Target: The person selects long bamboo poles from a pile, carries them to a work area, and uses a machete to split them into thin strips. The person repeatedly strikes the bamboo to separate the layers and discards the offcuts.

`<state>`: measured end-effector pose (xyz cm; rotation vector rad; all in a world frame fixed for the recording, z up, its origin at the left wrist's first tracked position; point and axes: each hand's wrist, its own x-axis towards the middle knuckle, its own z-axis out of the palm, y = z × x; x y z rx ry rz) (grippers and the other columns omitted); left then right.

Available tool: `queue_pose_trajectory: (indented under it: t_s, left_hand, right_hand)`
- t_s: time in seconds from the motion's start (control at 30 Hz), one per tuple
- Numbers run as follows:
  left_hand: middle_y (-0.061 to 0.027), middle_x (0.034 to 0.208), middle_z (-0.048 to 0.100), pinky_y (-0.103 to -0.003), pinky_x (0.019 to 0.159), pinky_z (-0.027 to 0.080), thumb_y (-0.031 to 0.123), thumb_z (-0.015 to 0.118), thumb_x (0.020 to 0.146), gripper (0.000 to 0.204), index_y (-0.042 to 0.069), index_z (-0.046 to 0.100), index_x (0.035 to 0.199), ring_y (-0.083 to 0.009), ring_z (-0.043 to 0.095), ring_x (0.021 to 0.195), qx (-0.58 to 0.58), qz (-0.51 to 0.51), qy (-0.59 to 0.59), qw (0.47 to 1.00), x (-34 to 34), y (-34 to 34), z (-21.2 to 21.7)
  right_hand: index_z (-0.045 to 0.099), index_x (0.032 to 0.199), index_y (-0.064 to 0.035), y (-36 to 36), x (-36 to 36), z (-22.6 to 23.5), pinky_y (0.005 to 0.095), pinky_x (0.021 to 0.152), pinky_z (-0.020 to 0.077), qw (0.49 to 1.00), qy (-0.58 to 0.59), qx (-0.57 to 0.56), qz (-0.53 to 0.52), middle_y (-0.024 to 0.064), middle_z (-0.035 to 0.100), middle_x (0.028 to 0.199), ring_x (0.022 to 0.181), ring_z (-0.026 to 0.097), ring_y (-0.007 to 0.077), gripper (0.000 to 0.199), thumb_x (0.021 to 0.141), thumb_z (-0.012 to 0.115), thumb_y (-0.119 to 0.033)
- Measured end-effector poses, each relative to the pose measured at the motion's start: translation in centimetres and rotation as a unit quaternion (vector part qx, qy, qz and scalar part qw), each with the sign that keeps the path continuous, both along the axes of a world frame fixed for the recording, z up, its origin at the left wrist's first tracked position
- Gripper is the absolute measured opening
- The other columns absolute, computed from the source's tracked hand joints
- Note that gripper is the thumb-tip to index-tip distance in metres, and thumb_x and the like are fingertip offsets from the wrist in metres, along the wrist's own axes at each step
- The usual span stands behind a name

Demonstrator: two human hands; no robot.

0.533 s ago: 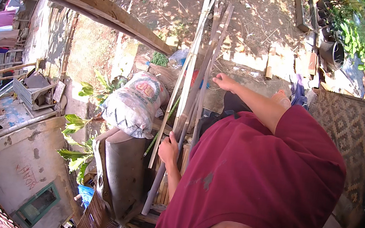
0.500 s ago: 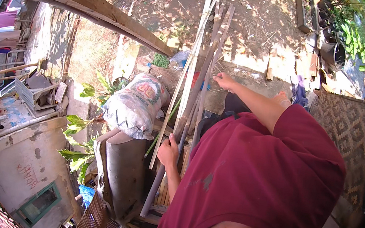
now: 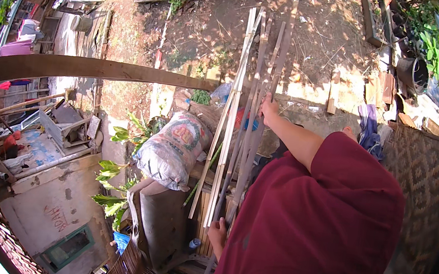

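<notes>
A long grey-brown bamboo strip [image 3: 282, 51] runs from the top edge of the view down toward my body. My right hand [image 3: 269, 109] is closed around it partway along. Lower down, my left hand [image 3: 218, 233] is curled around the near part of the strip, its fingers partly hidden. Just left of it lie several pale split bamboo strips [image 3: 225, 143], side by side and pointing away from me. Other darker strips [image 3: 251, 97] lie between these and the held one.
A stuffed white sack [image 3: 172, 150] rests left of the strips, above a grey rolled sheet [image 3: 159, 223]. A wooden beam [image 3: 101, 68] crosses at the left. Woven bamboo panel [image 3: 419, 180] stands at the right; black pots [image 3: 412, 72] are at the far right.
My right hand has come onto the strip from beside it. The strip has shifted right and away from me, its far end now reaching the top edge. The view has turned slightly.
</notes>
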<state>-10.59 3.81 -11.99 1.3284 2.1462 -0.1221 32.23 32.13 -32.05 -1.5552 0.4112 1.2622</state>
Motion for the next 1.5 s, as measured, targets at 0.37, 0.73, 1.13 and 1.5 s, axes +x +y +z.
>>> queue_pose_trajectory:
  t_s: [0.37, 0.73, 1.13, 1.5]
  left_hand:
    - [-0.0216, 0.106, 0.062, -0.051, 0.084, 0.047, 0.046, 0.062, 0.096, 0.048, 0.004, 0.063, 0.117, -0.0423, 0.059, 0.099, 0.134, -0.118, 0.097, 0.979, 13.0, 6.1, -0.2]
    - [-0.0259, 0.093, 0.070, -0.051, 0.074, 0.051, 0.054, 0.061, 0.095, 0.053, 0.006, 0.061, 0.117, -0.0459, 0.068, 0.088, -0.063, -0.012, -0.063, 0.996, 9.0, 4.3, -0.2]
    - [-0.0265, 0.086, 0.071, -0.050, 0.080, 0.052, 0.073, 0.047, 0.091, 0.080, -0.004, 0.069, 0.101, -0.0422, 0.070, 0.091, -0.348, -0.081, 0.001, 0.934, 11.0, 8.9, 7.9]
    - [-0.0351, 0.108, 0.065, -0.057, 0.093, 0.046, 0.066, 0.042, 0.096, 0.074, 0.000, 0.065, 0.120, -0.0502, 0.060, 0.111, -0.381, -0.130, 0.136, 0.905, 21.6, 16.6, 12.5]
  right_hand:
    - [0.057, 0.103, -0.0082, 0.6, 0.3, 1.8, 0.0344, 0.067, 0.0552, 0.977, 0.190, 0.077, 0.055, 0.0054, 0.060, 0.083, 0.071, 0.060, 0.0177, 0.032, 0.101, 0.059, -0.040]
    - [0.056, 0.118, -0.0081, 0.3, 0.4, 4.9, 0.0367, 0.069, 0.0568, 0.973, -0.019, 0.138, 0.186, 0.0050, 0.067, 0.088, 0.075, 0.067, 0.0191, 0.029, 0.098, 0.066, -0.027]
    - [0.053, 0.114, 0.0047, -6.3, -1.1, -10.0, 0.0382, 0.066, 0.0528, 0.970, -0.094, -0.111, 0.194, 0.0165, 0.065, 0.091, 0.071, 0.066, 0.0235, 0.048, 0.101, 0.055, -0.041]
    - [0.052, 0.127, 0.0028, -5.2, -3.2, -13.6, 0.0554, 0.102, 0.0435, 0.882, -0.116, -0.257, 0.378, 0.0318, 0.062, 0.122, 0.119, 0.059, 0.0470, 0.064, 0.102, 0.037, -0.054]
